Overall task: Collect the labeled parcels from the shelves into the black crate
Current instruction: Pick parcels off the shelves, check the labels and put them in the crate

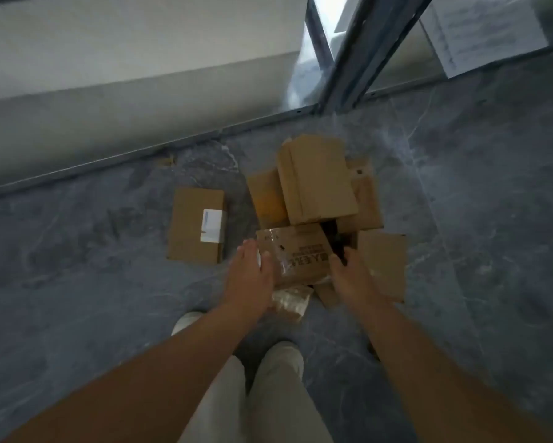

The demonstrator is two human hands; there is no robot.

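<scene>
Both bare hands reach down to a heap of cardboard parcels on the grey marbled floor [93, 282]. Left hand [253, 276]: fingers straight and together, laid against the left edge of the printed box [296, 254], thumb resting on its top face; it holds nothing. Right hand [352, 276]: at the right edge of the same box, fingers bent downward into a dark gap; whether they grip the box cannot be told, as the fingertips are hidden.

The printed box lies tilted at the front of the heap, its lettering upside down to the viewer and too blurred to read. Behind it a tall box [316, 180] stands highest, leaning on a left rear box [267, 199]. A plain box [384, 263] sits just beside the right hand. The black crate [334, 239] shows only as the dark gap between these parcels, which cover it almost wholly. A clear-wrapped packet [291, 302] juts out near the left wrist.

One labelled parcel [189, 225] lies apart on the floor, left of the heap, its white label [212, 225] facing up.

Pale shoes [284, 350] and light trousers [268, 404] appear below. A metal shelf upright [342, 59] rises at the rear, with a printed sheet [483, 30] to its right.
</scene>
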